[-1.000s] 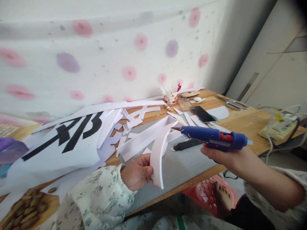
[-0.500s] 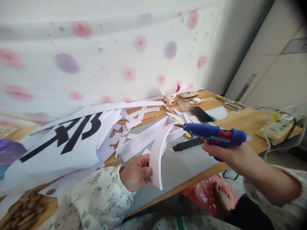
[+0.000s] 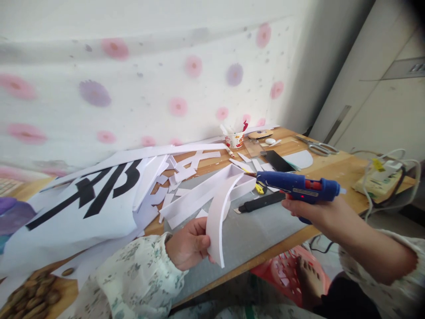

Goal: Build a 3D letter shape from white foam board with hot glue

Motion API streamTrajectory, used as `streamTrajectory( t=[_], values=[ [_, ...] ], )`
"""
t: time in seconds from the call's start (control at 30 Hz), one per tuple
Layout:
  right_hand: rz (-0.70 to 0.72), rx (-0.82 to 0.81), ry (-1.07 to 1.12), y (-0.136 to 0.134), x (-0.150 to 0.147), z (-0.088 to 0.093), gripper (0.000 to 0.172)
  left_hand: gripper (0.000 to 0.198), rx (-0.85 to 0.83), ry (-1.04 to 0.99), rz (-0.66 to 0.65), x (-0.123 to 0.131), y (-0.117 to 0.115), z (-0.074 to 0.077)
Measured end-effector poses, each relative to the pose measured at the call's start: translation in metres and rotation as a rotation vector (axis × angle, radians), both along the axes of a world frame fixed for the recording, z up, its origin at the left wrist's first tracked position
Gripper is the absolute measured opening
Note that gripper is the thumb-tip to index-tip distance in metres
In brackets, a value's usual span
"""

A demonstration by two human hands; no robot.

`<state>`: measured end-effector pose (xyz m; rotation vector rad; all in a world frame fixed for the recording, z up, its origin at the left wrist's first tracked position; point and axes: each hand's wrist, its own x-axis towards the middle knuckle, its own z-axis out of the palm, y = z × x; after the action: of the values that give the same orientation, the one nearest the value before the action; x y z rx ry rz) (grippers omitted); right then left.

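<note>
Pinched in my left hand (image 3: 191,243) is the near end of a curved white foam board strip (image 3: 217,217). The strip arches up and away from me, over the grey cutting mat (image 3: 259,230). My right hand (image 3: 315,212) grips a blue hot glue gun (image 3: 295,185), whose nozzle points left at the strip's far end. Whether the nozzle touches the strip I cannot tell. Just behind the strip lies a long white foam board piece with raised walls (image 3: 199,195). A black utility knife (image 3: 260,202) rests on the mat below the gun.
White offcuts (image 3: 182,175) and a sheet with black lettering (image 3: 83,199) cover the left side. At the back stand a paper cup (image 3: 234,140), a phone (image 3: 279,161) and scissors (image 3: 320,147). A power strip with cables (image 3: 376,179) sits right; a pink basket (image 3: 282,270) is below the table edge.
The view has shifted slightly. Both hands keep their grips, and the glue gun's nozzle stays by the far end of the curved strip.
</note>
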<state>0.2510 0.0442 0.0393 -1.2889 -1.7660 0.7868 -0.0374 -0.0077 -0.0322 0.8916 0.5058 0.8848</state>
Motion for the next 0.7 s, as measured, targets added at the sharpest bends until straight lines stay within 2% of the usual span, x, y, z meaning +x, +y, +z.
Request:
streamTrajectory(
  t=[0.17,0.37,0.47,0.57,0.6,0.7],
  values=[
    [-0.012,-0.012,-0.010,0.000,0.002,-0.001,0.017,0.030,0.006,0.019,0.006,-0.001,0.001,-0.002],
    [-0.065,0.108,-0.106,0.001,0.006,-0.007,0.019,0.033,-0.019,0.014,0.030,-0.002,0.001,-0.004],
    [0.015,0.207,-0.230,0.006,0.013,-0.004,0.016,0.035,-0.023,0.009,0.022,-0.002,0.001,-0.003],
    [0.116,0.322,-0.330,0.023,0.029,-0.005,0.019,0.035,-0.024,0.027,0.023,-0.003,0.001,-0.001],
    [0.083,0.347,-0.345,0.032,0.038,-0.007,0.019,0.036,-0.027,0.046,0.024,-0.004,0.002,0.001],
    [-0.284,0.326,-0.375,0.064,0.076,-0.015,0.027,0.040,-0.045,0.131,0.038,-0.010,0.004,0.005]
  ],
)
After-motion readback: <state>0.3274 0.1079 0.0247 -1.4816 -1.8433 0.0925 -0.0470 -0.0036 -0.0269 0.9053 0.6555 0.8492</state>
